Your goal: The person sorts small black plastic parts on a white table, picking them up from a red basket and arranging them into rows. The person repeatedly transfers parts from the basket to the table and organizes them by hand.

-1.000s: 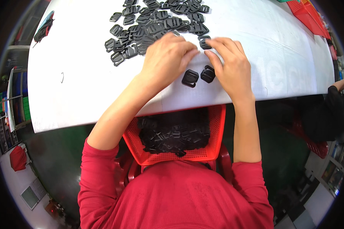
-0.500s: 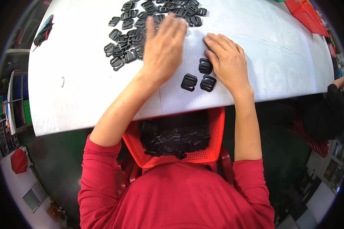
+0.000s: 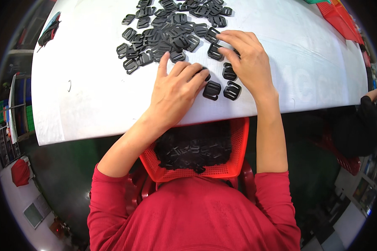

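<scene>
My left hand (image 3: 174,90) is low over the white table, fingers spread. Its fingertips cover part of a black plastic strap buckle (image 3: 205,75). To the right, my right hand (image 3: 253,62) has its thumb and index finger apart. The thumb tip is at one slotted buckle (image 3: 214,52), and the index fingertip is by another buckle (image 3: 212,35) farther back. Just below are more loose buckles: one (image 3: 229,71) under the right hand, one (image 3: 232,90) nearer me, and one (image 3: 212,90) beside it. Beyond my left hand spreads a heap of similar buckles (image 3: 167,35).
A red plastic basket (image 3: 237,157) of black pieces sits below the near edge of the white table (image 3: 88,104). At the back right is a red container (image 3: 339,21); a small dark item (image 3: 49,33) lies far left. Another person's arm (image 3: 375,94) shows at the right.
My left hand has come back from the heap toward me, to the loose buckles. More buckles now lie between the heap and my right hand, whose thumb and index finger are farther apart.
</scene>
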Demonstrator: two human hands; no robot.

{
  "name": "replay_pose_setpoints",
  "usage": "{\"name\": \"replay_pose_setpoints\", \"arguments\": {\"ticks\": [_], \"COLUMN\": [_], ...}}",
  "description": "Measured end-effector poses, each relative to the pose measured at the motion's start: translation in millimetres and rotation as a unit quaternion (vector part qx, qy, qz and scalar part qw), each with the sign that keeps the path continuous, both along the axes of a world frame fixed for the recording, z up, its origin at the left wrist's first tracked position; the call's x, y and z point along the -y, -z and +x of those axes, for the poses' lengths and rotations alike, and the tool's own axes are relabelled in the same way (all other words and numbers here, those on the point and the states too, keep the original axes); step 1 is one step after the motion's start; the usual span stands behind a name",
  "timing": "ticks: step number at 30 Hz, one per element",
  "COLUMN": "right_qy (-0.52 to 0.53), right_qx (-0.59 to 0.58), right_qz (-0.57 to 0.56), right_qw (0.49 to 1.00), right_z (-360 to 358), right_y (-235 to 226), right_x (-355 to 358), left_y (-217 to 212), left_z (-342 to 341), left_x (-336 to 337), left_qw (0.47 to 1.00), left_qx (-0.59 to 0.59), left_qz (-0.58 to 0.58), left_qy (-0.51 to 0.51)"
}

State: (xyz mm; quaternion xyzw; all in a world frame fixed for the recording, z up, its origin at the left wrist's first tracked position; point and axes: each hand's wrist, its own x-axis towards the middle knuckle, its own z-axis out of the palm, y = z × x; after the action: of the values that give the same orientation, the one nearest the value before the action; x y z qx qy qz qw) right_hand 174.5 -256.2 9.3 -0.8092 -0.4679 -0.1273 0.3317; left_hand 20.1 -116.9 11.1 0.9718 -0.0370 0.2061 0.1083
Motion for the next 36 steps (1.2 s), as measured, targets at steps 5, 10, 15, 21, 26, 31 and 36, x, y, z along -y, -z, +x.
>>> {"name": "replay_pose_setpoints", "arguments": {"ticks": [5,10,15,21,26,31,36], "right_qy": [-0.016,0.037,0.101,0.093,0.014,0.001,-0.011], "right_qx": [0.073,-0.017,0.006,-0.068,0.005,0.059,-0.054], "right_qz": [-0.063,-0.050,0.043,0.011,0.010,-0.051,-0.046], "right_qw": [0.995,0.998,0.994,0.993,1.000,0.997,0.997], "right_z": [-8,-13,0,1,-13,-28,-34], "right_y": [6,-1,-13,-9,0,-5,-7], "right_x": [-6,-1,31,59,31,19,11], "left_y": [-8,3,6,-2,-13,-19,-17], "left_z": [9,64,82,83,84,66,24], "left_x": [-16,-31,-28,-25,-32,-45,-41], "left_qw": [0.999,0.991,0.992,0.991,0.991,0.982,0.970], "left_qx": [0.028,0.099,0.009,-0.051,-0.039,-0.004,-0.001], "left_qz": [-0.005,0.086,0.109,-0.120,-0.110,-0.151,-0.212], "left_qy": [-0.025,0.001,0.059,0.019,-0.071,-0.110,-0.122]}}
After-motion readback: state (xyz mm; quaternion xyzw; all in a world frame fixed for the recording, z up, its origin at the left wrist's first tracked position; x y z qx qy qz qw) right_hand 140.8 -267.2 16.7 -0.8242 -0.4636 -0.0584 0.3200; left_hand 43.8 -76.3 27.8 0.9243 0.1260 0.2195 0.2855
